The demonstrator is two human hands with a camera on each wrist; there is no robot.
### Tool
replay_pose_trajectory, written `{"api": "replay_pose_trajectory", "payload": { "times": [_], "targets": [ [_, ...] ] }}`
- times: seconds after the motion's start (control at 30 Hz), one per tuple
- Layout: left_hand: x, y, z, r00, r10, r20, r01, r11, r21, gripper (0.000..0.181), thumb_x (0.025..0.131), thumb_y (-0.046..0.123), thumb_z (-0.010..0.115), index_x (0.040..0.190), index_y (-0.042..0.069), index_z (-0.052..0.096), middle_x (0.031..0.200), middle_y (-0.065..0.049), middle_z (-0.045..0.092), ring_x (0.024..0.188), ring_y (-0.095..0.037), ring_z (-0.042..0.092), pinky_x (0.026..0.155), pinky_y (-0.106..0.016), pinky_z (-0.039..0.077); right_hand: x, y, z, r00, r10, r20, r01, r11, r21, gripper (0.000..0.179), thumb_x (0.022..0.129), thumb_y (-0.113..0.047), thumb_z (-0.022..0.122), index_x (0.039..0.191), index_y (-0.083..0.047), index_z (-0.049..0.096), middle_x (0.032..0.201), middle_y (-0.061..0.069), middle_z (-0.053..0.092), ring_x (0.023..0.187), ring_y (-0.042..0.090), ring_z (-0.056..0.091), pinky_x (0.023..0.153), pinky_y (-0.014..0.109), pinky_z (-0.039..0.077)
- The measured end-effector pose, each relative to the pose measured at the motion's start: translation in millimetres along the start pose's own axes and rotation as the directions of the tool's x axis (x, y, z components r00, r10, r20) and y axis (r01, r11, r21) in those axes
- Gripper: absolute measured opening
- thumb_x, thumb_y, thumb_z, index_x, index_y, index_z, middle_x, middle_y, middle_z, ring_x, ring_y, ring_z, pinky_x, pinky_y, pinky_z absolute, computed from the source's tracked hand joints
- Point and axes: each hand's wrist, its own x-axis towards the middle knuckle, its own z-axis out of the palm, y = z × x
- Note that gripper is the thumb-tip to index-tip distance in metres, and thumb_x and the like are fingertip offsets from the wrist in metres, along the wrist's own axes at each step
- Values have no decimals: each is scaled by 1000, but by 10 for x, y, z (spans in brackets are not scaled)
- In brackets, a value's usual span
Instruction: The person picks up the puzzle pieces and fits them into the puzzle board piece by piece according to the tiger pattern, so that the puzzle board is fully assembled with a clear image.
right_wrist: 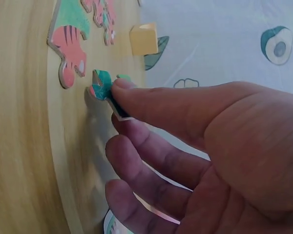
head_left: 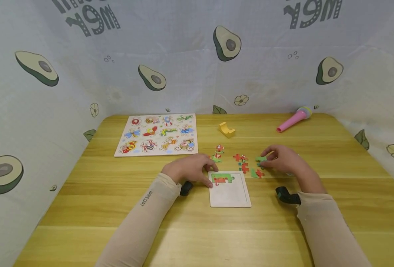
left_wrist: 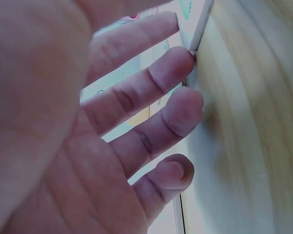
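A square white puzzle board (head_left: pixel 230 196) lies flat on the table, with joined green and red puzzle pieces (head_left: pixel 221 178) in its upper left corner. My left hand (head_left: pixel 193 167) rests at the board's upper left corner, thumb by the left edge and a finger at the top; its fingers (left_wrist: pixel 171 114) look fairly straight. Between thumb and forefinger, my right hand (head_left: pixel 283 160) pinches a green puzzle piece (right_wrist: pixel 102 85), tilted on edge near the tabletop. Loose pieces lie between the hands: a green-red tiger-striped piece (head_left: pixel 257 173), red pieces (head_left: pixel 243 167) and others (head_left: pixel 219 149).
A wooden insect puzzle board (head_left: pixel 156 134) lies at the back left. Behind the loose pieces stands a yellow curved block (head_left: pixel 227 129). A pink toy microphone (head_left: pixel 295 119) lies at the back right. Printed cloth (head_left: pixel 190 48) hangs around the table.
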Motion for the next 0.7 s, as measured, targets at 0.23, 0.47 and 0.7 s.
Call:
{"api": "replay_pose_trajectory", "payload": {
  "times": [0.23,0.47,0.7],
  "targets": [
    [-1,-7,3,1000,3,-1,-3,1000,7,51,81,36,86,127,20,69,115,6,60,104,-10,54,95,-28,43,-9,-27,-10,999,-45,18,44,997,67,37,95,-25,72,119,2,63,104,16,68,86,25,61,69,34,50],
    [-8,3,6,1000,-3,3,3,1000,5,51,82,36,86,128,20,69,115,6,60,104,-10,54,95,-28,43,-42,-117,-2,992,-111,52,106,991,85,39,91,-32,77,114,-2,67,103,11,72,90,25,63,70,36,48],
    [3,-7,9,1000,4,1,-4,1000,16,51,82,36,85,128,19,69,116,5,60,105,-10,54,95,-28,43,-39,-228,85,978,-156,136,132,977,169,35,89,-27,79,110,-2,67,91,6,73,79,22,62,71,36,48]
  ]
}}
